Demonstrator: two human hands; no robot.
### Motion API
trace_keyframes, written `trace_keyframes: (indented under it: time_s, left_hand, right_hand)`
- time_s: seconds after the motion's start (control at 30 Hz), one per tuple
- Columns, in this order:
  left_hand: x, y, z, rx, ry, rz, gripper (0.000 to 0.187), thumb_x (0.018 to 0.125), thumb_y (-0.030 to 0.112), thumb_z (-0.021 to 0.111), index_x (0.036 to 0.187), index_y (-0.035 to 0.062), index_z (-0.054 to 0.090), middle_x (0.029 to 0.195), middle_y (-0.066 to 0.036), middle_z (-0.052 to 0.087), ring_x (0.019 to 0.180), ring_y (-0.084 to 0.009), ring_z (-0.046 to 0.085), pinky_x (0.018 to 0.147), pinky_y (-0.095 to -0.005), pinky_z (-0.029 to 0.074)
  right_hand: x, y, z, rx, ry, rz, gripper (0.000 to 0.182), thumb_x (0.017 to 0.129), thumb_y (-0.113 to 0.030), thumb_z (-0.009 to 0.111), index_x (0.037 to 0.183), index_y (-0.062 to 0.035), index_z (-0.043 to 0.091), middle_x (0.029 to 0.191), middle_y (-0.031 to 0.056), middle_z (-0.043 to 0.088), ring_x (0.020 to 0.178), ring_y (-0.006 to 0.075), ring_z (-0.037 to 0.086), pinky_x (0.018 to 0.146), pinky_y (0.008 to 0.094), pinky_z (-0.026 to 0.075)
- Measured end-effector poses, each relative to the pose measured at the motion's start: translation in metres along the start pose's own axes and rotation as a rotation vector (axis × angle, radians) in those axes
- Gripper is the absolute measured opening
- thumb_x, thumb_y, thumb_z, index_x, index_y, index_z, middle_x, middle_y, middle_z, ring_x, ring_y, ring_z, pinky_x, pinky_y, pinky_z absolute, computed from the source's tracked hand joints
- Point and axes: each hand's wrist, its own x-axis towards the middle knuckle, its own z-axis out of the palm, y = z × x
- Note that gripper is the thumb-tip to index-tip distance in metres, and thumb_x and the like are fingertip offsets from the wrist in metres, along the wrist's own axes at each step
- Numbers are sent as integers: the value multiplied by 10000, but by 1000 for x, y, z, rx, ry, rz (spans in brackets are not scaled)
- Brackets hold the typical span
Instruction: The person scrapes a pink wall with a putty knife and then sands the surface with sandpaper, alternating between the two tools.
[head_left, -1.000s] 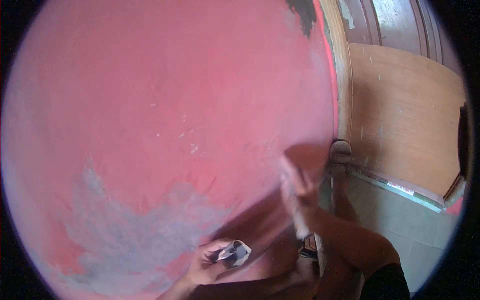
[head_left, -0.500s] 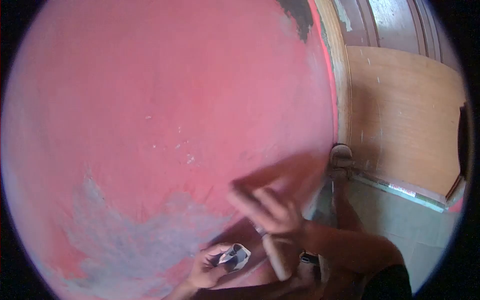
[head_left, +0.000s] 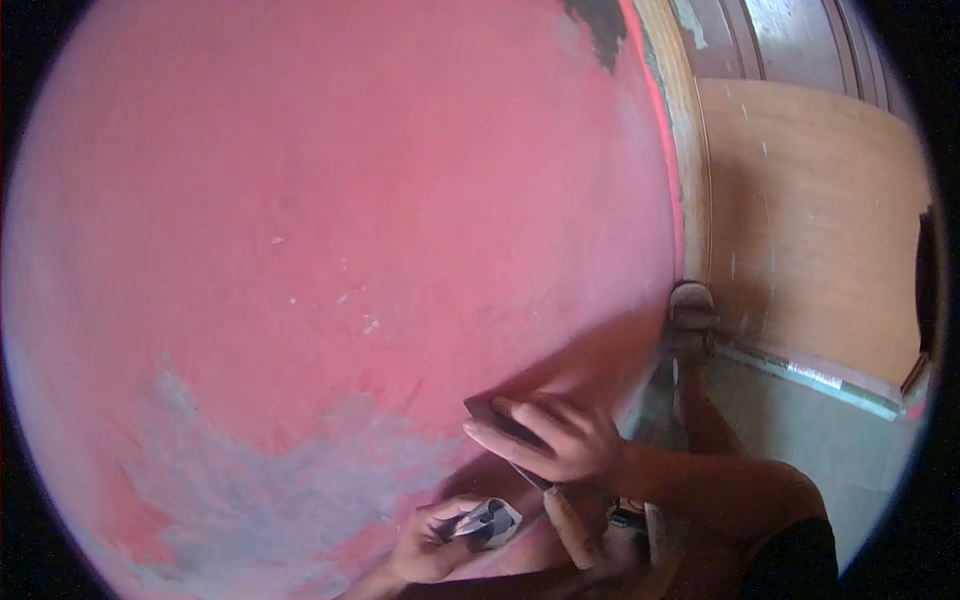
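My right hand (head_left: 560, 435) is closed on a dark flat piece (head_left: 500, 418), its edge against or right at the pink painted wall (head_left: 400, 200); I cannot tell its exact kind. Lower down, my left hand (head_left: 430, 543) grips a crumpled grey-and-white piece (head_left: 492, 524) that looks like folded paper or a small cut-open container. Between the two hands slants a tool with a wooden handle (head_left: 573, 528) and a thin metal shaft, lying below my right palm. A rough grey patch (head_left: 320, 480) spreads over the wall beside my left hand.
A wooden strip (head_left: 692, 160) borders the wall on the right, with a tan wooden panel (head_left: 820, 220) and brown door boards (head_left: 790, 40) beyond it. My foot in a shoe (head_left: 690, 305) stands near the panel's lower corner, above the grey floor (head_left: 800, 440).
My right hand was blurred by motion and now shows sharply, a little lower and to the right, still holding the dark piece. The left hand shifts slightly right with its piece.
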Motion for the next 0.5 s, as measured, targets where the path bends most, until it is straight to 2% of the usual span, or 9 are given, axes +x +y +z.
trace_keyframes:
  time_s: [0.07, 0.1, 0.13, 0.2, 0.27, 0.33, 0.4, 0.5]
  left_hand:
    - [-7, -9, -2, 40, -6, -37, 440, 956, -124, 612, 1385, -29, 590, 1318, -84, 669, 1207, -143, 624, 1070, -321, 484]
    - [-8, -10, -1, 59, -5, -46, 439, 957, -121, 614, 1386, -29, 589, 1314, -85, 671, 1203, -144, 626, 1070, -319, 484]
    - [-10, -9, -2, 66, 9, -42, 435, 960, -115, 614, 1385, -29, 589, 1313, -82, 670, 1202, -143, 625, 1069, -321, 484]
    - [-9, -8, -2, 67, 27, -28, 426, 965, -103, 614, 1384, -29, 589, 1310, -77, 670, 1200, -142, 622, 1067, -325, 482]
    - [-1, -8, -9, 49, 29, -3, 416, 970, -92, 611, 1381, -28, 590, 1312, -74, 667, 1203, -141, 617, 1065, -330, 480]
    - [7, -8, -8, 14, 23, 15, 408, 974, -82, 608, 1378, -28, 591, 1317, -72, 663, 1209, -142, 612, 1064, -335, 478]
    - [10, -11, -3, -39, 31, 41, 400, 978, -73, 606, 1375, -27, 592, 1326, -72, 658, 1217, -143, 605, 1063, -341, 476]
    - [-1, -14, -1, 78, 1, 21, 411, 972, -86, 607, 1379, -30, 591, 1326, -73, 659, 1210, -137, 608, 1061, -334, 479]
  right_hand:
    - [-9, 23, 11, -16, 82, 13, 518, 762, -91, 694, 1274, -162, 736, 995, 26, 683, 751, 184, 656, 661, 365, 569]
    - [-9, 37, 7, 18, 52, 92, 544, 770, -32, 693, 1303, -139, 714, 971, 42, 680, 751, 213, 664, 659, 381, 567]
    - [-12, 44, 4, 81, 63, 261, 536, 812, 23, 689, 1335, -92, 680, 964, 85, 681, 741, 264, 663, 635, 397, 556]
    - [-12, 41, 22, 2, 213, 494, 497, 857, 25, 683, 1347, -53, 656, 955, 121, 691, 737, 288, 658, 635, 404, 554]
    - [-3, 19, 15, 242, 173, 545, 477, 869, 30, 691, 1339, -45, 655, 961, 143, 711, 738, 280, 665, 626, 411, 567]
    - [2, -5, 18, -7, 77, 225, 552, 809, -142, 658, 1360, -150, 677, 1003, 71, 682, 814, 237, 687, 739, 348, 610]
    - [14, -3, 21, 58, 128, 14, 549, 833, -213, 638, 1377, -150, 670, 1027, 57, 678, 829, 226, 684, 780, 351, 613]
    - [-6, 35, 13, -112, 8, -8, 525, 870, -259, 606, 1384, -173, 670, 1020, 69, 668, 844, 230, 678, 793, 363, 611]
